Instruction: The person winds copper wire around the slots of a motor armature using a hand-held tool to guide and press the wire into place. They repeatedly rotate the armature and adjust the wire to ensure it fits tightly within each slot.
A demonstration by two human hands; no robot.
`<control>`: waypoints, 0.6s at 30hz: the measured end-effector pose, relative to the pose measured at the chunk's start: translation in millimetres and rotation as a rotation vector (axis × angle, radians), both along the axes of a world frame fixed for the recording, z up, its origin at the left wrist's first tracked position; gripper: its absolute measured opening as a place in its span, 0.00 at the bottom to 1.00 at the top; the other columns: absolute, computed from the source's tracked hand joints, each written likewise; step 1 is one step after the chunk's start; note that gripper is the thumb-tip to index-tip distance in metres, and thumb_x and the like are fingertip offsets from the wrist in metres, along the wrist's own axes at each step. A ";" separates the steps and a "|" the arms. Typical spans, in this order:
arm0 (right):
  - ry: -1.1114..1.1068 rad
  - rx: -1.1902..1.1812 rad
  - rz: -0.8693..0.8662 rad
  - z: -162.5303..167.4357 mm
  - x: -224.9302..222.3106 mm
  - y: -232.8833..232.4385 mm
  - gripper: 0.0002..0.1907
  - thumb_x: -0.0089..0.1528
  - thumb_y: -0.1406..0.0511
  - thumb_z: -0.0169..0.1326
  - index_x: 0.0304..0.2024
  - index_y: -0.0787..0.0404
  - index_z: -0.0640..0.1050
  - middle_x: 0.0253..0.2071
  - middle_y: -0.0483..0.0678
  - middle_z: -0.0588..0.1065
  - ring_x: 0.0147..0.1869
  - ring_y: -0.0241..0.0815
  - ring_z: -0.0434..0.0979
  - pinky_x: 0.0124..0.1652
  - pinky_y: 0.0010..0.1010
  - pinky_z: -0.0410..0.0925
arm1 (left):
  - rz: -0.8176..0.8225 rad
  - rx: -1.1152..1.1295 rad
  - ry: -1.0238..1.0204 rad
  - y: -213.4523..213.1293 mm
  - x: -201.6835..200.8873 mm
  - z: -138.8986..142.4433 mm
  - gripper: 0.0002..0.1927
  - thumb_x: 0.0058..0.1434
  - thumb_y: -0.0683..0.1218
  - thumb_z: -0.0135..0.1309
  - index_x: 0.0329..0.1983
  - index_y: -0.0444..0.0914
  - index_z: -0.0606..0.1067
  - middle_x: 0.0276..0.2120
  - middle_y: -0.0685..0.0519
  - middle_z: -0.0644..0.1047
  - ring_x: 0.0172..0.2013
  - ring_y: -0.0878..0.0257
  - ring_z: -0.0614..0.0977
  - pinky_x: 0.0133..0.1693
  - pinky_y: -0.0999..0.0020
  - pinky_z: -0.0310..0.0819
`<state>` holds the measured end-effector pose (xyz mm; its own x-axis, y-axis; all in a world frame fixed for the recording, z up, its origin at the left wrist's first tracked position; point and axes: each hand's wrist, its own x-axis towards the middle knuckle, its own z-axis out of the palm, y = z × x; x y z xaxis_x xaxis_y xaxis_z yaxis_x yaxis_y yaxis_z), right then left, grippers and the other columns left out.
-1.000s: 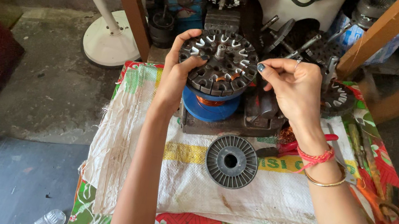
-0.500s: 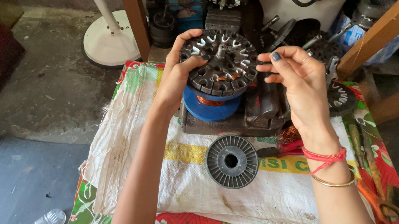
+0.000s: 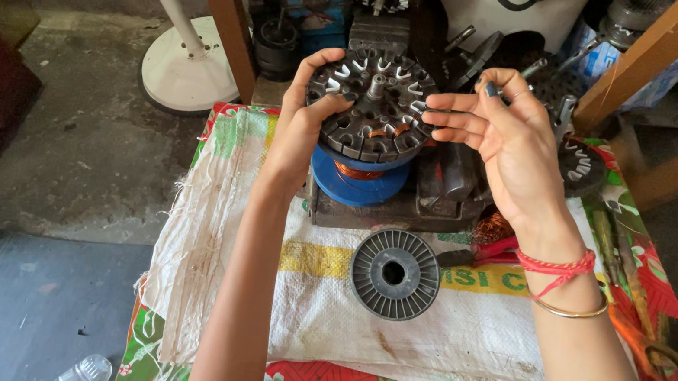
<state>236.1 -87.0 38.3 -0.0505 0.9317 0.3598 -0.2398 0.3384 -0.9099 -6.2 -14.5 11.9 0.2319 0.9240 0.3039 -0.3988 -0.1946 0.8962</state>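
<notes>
While the left hand (image 3: 305,116) still grips the slotted stator core (image 3: 372,107) above the blue spool (image 3: 357,186) on the worktop (image 3: 425,333), the right hand (image 3: 507,143) has opened, its straightened fingers (image 3: 453,118) merely touching the core's rim.

The left hand (image 3: 306,121) grips the left rim of a round slotted motor core (image 3: 372,103), held above a blue spool (image 3: 357,186) of copper wire. The right hand (image 3: 509,143) touches the core's right edge with its fingertips (image 3: 436,116). Nearer, a grey empty spool (image 3: 394,274) lies on a white sack (image 3: 425,333) over the flowered table.
</notes>
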 end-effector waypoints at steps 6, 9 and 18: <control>-0.026 -0.017 -0.055 -1.0 6.7 1.1 0.06 0.75 0.65 0.42 0.48 0.59 0.70 0.43 0.59 0.79 0.46 0.46 0.82 0.48 0.36 0.75 | -0.002 0.002 -0.003 1.2 0.6 -0.7 0.26 0.59 0.35 0.50 0.62 0.40 0.70 0.46 0.51 0.78 0.43 0.67 0.80 0.48 0.71 0.78; -0.096 -0.039 -0.150 -1.2 11.4 2.5 0.06 0.74 0.65 0.46 0.46 0.60 0.72 0.42 0.56 0.80 0.42 0.43 0.82 0.43 0.32 0.74 | -0.008 0.008 -0.009 1.1 0.2 -0.9 0.26 0.59 0.35 0.50 0.62 0.40 0.69 0.46 0.52 0.78 0.44 0.67 0.80 0.48 0.72 0.78; -0.364 0.235 -0.681 -7.9 13.5 6.1 0.02 0.68 0.72 0.59 0.42 0.66 0.78 0.39 0.49 0.79 0.39 0.32 0.75 0.41 0.22 0.67 | -0.023 0.011 -0.021 0.8 -0.9 -0.6 0.26 0.60 0.35 0.49 0.63 0.40 0.69 0.46 0.50 0.79 0.42 0.66 0.81 0.47 0.71 0.79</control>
